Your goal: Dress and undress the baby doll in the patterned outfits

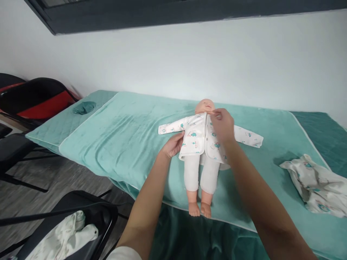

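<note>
At the left, black chairs with red panels point(46, 103) stand by the pale wall point(176, 65), over a grey wood-patterned floor point(29, 169); nearer, a black seat point(99, 216) bears a crumpled white cloth point(65, 234); a dark window frame point(151, 16) runs along the top of the wall; below it stretches a bed with a pale green, velvety cover point(127, 133), creased in its left half, with a quilted left end and a round face hole point(84, 107); on the bed, right of the middle, a doll point(192, 173) lies face up, its head towards the far wall and its bare feet at the near edge; the left hand point(173, 145) touches the left side of its printed jacket point(193, 137), fingers slightly curled, though I cannot tell whether they grip; a darker green drape point(195, 234) hangs at the near side; the right hand point(223, 124) is at the collar, thumb and fingers bent together, what lies between them hidden; farther right are a rumpled printed cloth point(316, 186) and a darker green end section point(320, 126).
</note>
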The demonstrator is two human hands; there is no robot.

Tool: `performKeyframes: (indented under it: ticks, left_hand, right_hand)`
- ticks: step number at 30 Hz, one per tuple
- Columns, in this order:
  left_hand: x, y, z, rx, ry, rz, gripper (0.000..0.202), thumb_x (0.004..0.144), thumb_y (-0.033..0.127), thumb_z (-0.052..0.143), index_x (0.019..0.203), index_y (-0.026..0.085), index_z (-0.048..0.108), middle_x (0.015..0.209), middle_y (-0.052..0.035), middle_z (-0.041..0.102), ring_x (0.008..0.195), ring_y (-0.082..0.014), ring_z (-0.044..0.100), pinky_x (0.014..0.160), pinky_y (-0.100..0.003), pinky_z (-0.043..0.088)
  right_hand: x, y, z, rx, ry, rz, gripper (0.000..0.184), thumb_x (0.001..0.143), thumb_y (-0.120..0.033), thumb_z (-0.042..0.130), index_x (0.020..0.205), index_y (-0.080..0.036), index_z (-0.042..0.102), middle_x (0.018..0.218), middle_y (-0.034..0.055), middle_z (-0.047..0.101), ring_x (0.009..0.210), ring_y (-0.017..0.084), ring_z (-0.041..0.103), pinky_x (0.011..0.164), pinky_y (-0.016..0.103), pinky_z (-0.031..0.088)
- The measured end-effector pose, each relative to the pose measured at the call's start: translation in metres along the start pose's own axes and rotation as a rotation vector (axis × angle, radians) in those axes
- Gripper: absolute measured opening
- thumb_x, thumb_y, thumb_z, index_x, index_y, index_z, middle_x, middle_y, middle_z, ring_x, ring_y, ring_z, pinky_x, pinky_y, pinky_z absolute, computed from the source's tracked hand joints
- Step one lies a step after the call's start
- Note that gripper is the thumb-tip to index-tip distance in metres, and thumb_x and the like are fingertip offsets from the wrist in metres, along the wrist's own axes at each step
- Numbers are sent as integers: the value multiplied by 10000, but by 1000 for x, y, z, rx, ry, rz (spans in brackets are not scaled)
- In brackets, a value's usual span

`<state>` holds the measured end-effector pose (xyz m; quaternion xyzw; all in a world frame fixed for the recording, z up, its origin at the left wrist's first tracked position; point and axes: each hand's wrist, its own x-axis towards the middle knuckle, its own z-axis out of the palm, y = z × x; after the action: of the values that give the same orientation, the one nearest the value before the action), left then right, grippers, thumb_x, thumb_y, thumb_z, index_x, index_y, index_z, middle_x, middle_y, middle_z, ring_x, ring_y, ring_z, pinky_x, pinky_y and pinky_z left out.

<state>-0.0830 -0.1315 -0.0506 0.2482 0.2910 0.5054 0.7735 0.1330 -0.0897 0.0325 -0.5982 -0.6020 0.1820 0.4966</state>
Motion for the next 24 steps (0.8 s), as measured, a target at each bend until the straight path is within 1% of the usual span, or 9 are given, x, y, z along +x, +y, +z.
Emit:
performKeyframes:
  ticks: [2,4,7,10,12,14,18,21,24]
  left_hand:
    - [0,0,-1,-8,-4,2,317,958,231,622,1214,57,690,1204,-159,759,1184,-257,710,1157,-388,496]
    - [1,0,-2,-15,-9,2,320,958,226,620,1221,57,688,1226,-160,750,1189,-256,708,1163,-386,490]
    - [4,0,-3,-13,-12,-12,326,969,231,601,1234,58,683,1216,-158,755,1181,-253,712,1170,-387,482]
    - [10,-1,1,10,-1,-55,351,983,267,584,1254,61,673,1177,-161,767,1139,-258,730,1161,-407,488]
    - [13,-2,6,19,23,-81,384,988,317,581,1273,73,665,1162,-161,772,1117,-263,739,1149,-419,497]
    - [16,-4,13,8,50,-97,427,987,387,577,1285,93,663,1158,-155,774,1116,-267,739,1136,-420,506]
    - [19,-7,30,-29,83,-139,511,971,506,564,1276,113,678,1142,-147,780,1109,-282,740,1113,-424,522]
    - [24,-8,40,-49,97,-107,465,970,461,580,1270,122,685,1134,-127,785,1098,-275,743,1123,-414,513]
    - [34,-10,49,-78,98,-81,427,966,418,595,1257,120,691,1138,-115,786,1121,-269,735,1141,-399,499]
  right_hand:
    - [-13,20,-26,-61,152,13,238,842,-335,531,983,-187,655,966,74,693,848,201,607,819,334,468]
    - [-28,44,-52,-208,227,131,249,869,-403,529,878,-186,652,851,75,690,789,210,586,778,340,441]
    - [-53,73,-74,-411,91,296,437,927,-540,473,705,-200,634,737,98,682,714,226,558,706,345,373]
    - [-68,79,-67,-397,-74,310,541,945,-625,420,702,-201,651,809,134,720,743,248,584,689,344,342]
    - [-69,75,-55,-273,-126,300,544,936,-652,427,749,-202,669,874,117,734,801,253,600,709,340,353]
    - [-66,71,-44,-122,-141,331,511,910,-663,473,758,-208,650,844,71,710,809,238,588,716,332,368]
    - [-60,70,-31,302,-79,451,417,787,-629,688,793,-232,562,720,-34,589,706,173,530,654,296,396]
    - [-59,71,-27,632,-30,499,433,699,-549,807,859,-246,542,754,-57,604,693,151,552,626,276,448]
    - [-54,73,-25,765,-21,502,450,683,-511,837,871,-251,522,758,-62,619,690,144,581,618,271,485]
